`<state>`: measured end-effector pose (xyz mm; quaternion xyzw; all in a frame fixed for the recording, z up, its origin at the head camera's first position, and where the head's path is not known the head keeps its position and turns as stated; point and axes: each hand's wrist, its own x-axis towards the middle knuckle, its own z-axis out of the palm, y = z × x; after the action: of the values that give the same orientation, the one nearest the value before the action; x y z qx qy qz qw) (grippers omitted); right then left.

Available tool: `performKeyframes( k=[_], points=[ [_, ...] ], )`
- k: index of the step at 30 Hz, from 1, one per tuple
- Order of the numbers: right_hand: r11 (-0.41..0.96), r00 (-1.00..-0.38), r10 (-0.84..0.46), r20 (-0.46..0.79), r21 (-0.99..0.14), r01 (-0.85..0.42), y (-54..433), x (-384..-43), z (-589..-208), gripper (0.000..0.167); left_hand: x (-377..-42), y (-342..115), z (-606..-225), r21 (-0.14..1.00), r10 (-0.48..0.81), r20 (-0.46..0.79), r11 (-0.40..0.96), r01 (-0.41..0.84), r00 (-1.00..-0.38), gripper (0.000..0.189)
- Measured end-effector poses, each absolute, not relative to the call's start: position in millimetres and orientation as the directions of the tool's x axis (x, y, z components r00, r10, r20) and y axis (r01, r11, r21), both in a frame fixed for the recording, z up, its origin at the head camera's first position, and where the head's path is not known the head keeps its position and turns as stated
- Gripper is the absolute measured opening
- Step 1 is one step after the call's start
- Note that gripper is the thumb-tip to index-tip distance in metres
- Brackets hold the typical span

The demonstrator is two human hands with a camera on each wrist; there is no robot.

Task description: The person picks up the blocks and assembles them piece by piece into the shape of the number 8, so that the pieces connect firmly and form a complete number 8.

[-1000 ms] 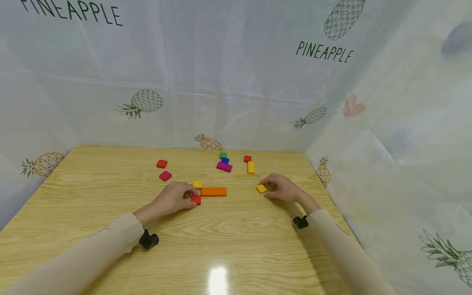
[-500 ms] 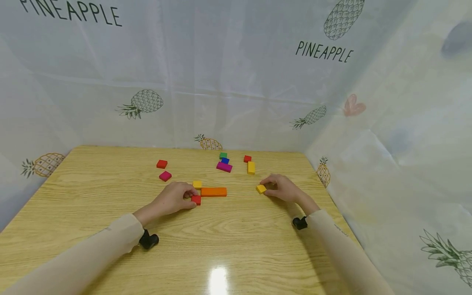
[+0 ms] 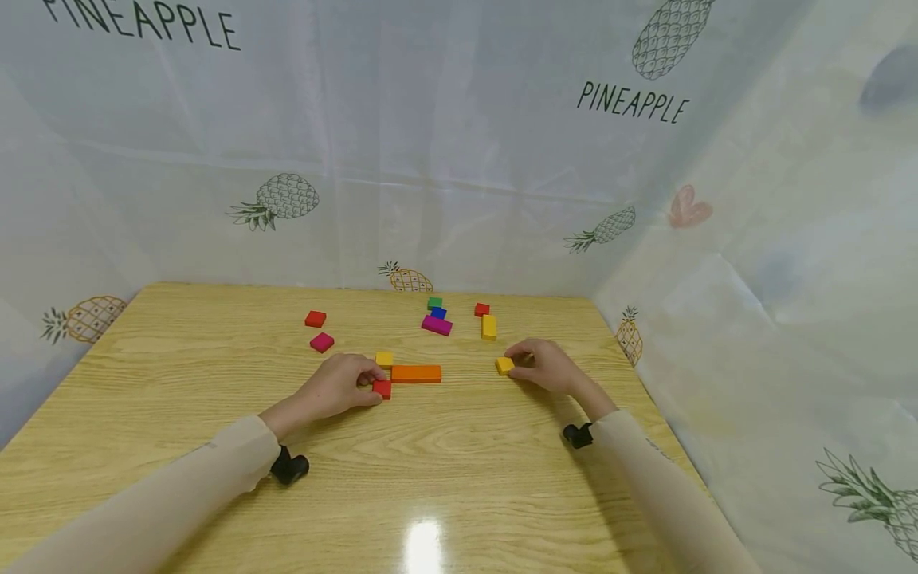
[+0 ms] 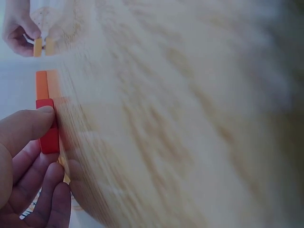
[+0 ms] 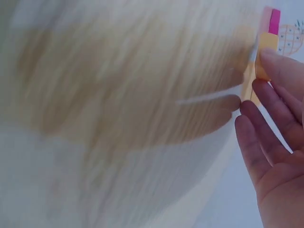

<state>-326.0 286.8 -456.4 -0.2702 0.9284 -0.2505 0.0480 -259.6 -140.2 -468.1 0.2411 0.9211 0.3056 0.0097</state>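
My left hand [image 3: 335, 388] pinches a small red block [image 3: 382, 389] between thumb and fingers; in the left wrist view the red block [image 4: 48, 126] stands close to the orange one. The long orange block [image 3: 417, 374] lies just to its upper right, and a yellow block [image 3: 384, 359] sits behind, at the orange block's left end. Farther right, my right hand [image 3: 548, 367] pinches a small yellow block [image 3: 504, 366] at or just above the table. The right wrist view shows the thumb pressed on this yellow block [image 5: 267, 45].
At the back of the wooden table [image 3: 430, 446] are a green block [image 3: 434, 303], a blue block [image 3: 438, 312] and a purple block [image 3: 437, 325]. Right of them lie a red block [image 3: 482, 309] and an upright-lying yellow block [image 3: 489, 327]. A red block [image 3: 315, 319] and a pink block [image 3: 322, 342] lie at left.
My right hand has shifted slightly left with the small yellow block, which has turned a little. My left hand and the red block have stayed in place.
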Motion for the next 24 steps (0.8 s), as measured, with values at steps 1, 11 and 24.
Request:
performKeyframes(
  k=[1, 11, 24],
  points=[
    [0.730, -0.853, -0.521, 0.046, -0.495, -0.472, 284, -326, -456, 0.032, -260, -140, -468, 0.567, 0.452, 0.132, 0.696, 0.441, -0.882, 0.025],
    [0.731, -0.859, -0.508, 0.065, -0.496, -0.470, 251, -327, -456, 0.029, -260, -142, -468, 0.573, 0.456, 0.129, 0.691, 0.442, -0.881, 0.026],
    [0.738, -0.858, -0.511, 0.060, -0.482, -0.473, 214, -329, -455, 0.029, -261, -141, -469, 0.571, 0.451, 0.130, 0.694, 0.439, -0.883, 0.025]
  ],
)
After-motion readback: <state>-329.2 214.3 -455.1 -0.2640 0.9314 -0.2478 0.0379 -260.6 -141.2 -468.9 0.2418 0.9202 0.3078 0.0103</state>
